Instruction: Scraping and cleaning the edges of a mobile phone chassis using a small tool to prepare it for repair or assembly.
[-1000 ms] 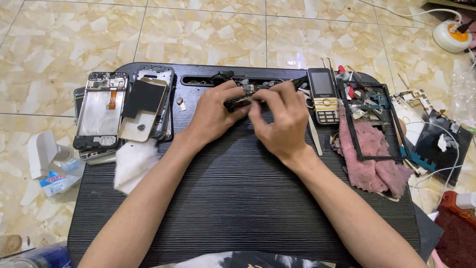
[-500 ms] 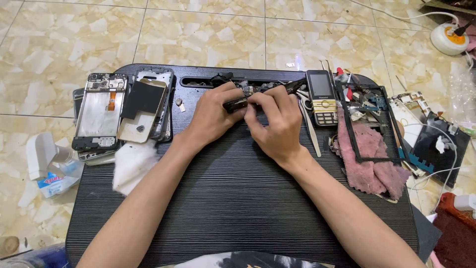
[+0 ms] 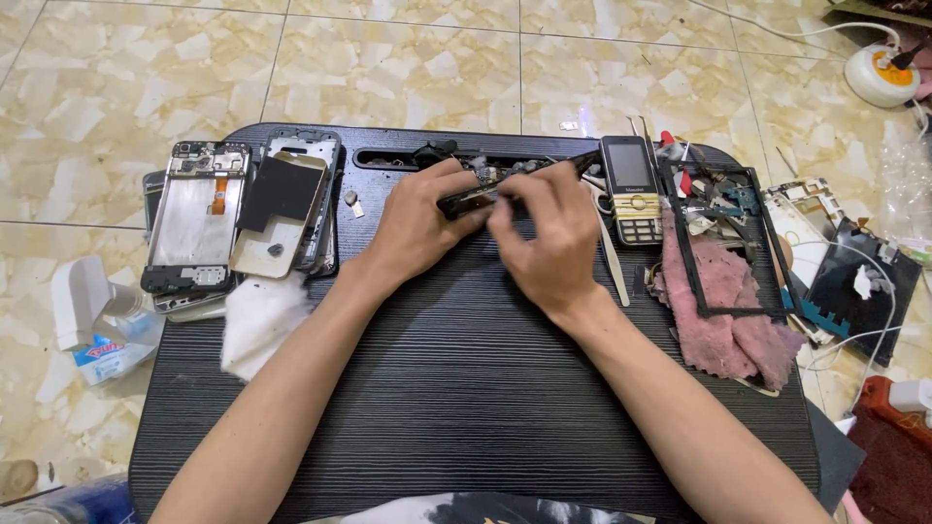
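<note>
Gripping a thin, light, likely fragile phone frame [image 3: 505, 189] by its edges: left hand [image 3: 417, 228] and right hand [image 3: 549, 238] both closing on it, upper centre.

Single head-worn cam, looking steeply down and fwd over the wearer's forearms onto the black ribbed counter [image 3: 466, 388], close range, approx. arm's reach. Counter fills most of frame; tiled floor [image 3: 388, 58] shows along top and both sides. No 2nd view, so no shared area to report.
</note>
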